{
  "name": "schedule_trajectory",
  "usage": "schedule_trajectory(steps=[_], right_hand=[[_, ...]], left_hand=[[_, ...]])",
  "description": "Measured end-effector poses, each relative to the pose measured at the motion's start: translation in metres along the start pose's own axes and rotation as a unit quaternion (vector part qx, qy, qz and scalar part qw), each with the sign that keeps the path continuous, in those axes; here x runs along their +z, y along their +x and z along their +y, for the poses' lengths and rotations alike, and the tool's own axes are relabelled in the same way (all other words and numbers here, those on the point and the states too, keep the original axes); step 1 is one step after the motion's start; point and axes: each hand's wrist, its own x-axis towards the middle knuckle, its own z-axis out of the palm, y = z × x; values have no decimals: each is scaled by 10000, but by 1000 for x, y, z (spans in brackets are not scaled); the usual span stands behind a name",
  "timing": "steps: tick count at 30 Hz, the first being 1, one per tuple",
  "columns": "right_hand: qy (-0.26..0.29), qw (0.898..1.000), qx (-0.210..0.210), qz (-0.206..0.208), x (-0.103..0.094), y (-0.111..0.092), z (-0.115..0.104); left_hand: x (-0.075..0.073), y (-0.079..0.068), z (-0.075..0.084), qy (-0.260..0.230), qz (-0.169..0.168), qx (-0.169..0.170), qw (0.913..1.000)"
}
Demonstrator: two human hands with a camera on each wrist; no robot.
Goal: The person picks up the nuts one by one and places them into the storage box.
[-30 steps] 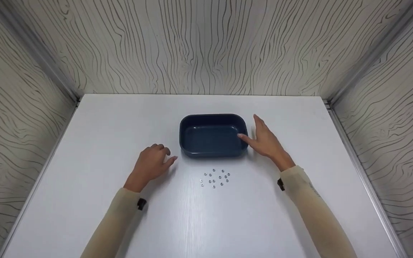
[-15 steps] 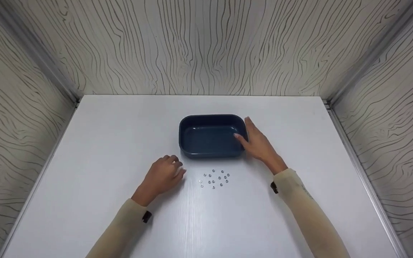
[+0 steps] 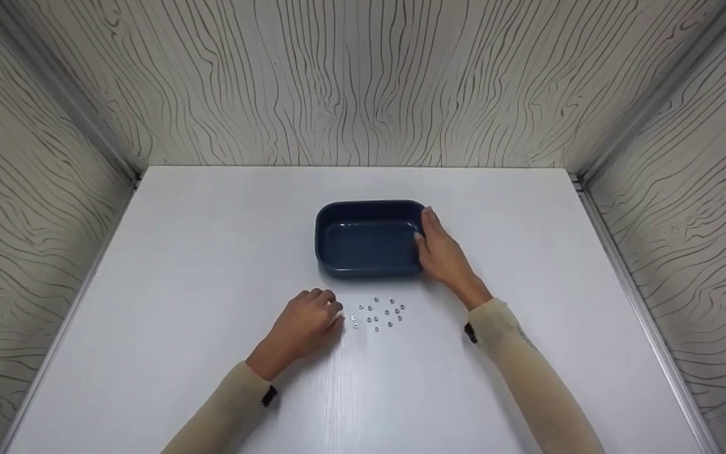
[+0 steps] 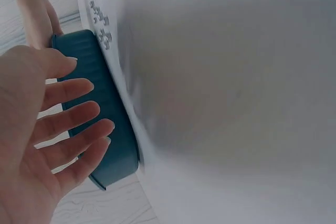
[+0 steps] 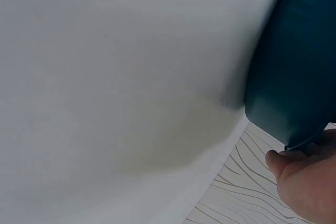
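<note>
A dark blue rectangular dish (image 3: 366, 272) with rounded corners stands on the white table, its inside bare. My right hand (image 3: 445, 255) grips the dish's right end, thumb inside the rim and fingers along the outer wall. The right wrist view shows the fingers (image 5: 294, 163) at the rim, partly hidden by the dish. In front of the dish lie several small silvery nuts (image 3: 375, 318), loosely scattered. Just left of them is my left hand (image 3: 306, 325), fingers loosely bent with nothing between them. In the left wrist view its fingers (image 4: 79, 116) are spread and relaxed.
The white tabletop (image 3: 212, 214) extends around the dish on all sides. A wall (image 3: 363, 82) with a wood-grain line pattern stands behind it, and similar panels rise at left and right. Metal edging (image 3: 646, 328) runs along the table's right side.
My left hand has moved right and nearer the front, up to the nuts. My right hand has moved left and taken hold of the dish's right end. Dish and nuts look unmoved.
</note>
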Motion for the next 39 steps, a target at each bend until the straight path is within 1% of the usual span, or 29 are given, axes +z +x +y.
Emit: schedule_trajectory(steps=[3, 7, 14, 21, 24, 27, 30, 32, 35, 39], right_hand=[[-35, 10000, -31, 74, 2, 0, -2], [-86, 9997, -139, 187, 3, 1, -3], [-169, 9997, -57, 175, 4, 1, -3], [-162, 9998, 84, 48, 5, 1, -2], [-144, 9998, 101, 31, 5, 0, -3], [-170, 9998, 98, 46, 5, 0, -3], [-193, 9998, 88, 64, 6, -1, -3], [-193, 9998, 79, 71, 6, -1, -3], [-169, 9998, 75, 82, 6, -1, -3], [-143, 9998, 74, 92, 6, -1, -4]], left_hand=[[2, 1, 7, 33, 7, 222, 9997], [6, 1, 14, 79, 127, 458, 9988], [13, 1, 21, 344, 274, 788, 9959], [16, 0, 29, 525, 138, 967, 9938], [16, -1, 32, 590, 158, 1056, 9925], [17, -3, 33, 727, 234, 1272, 9889], [18, -6, 32, 1025, 190, 1548, 9824], [18, -7, 32, 1249, 103, 1694, 9775], [17, -8, 32, 1439, -32, 1838, 9724], [16, -9, 33, 1569, -140, 1931, 9685]])
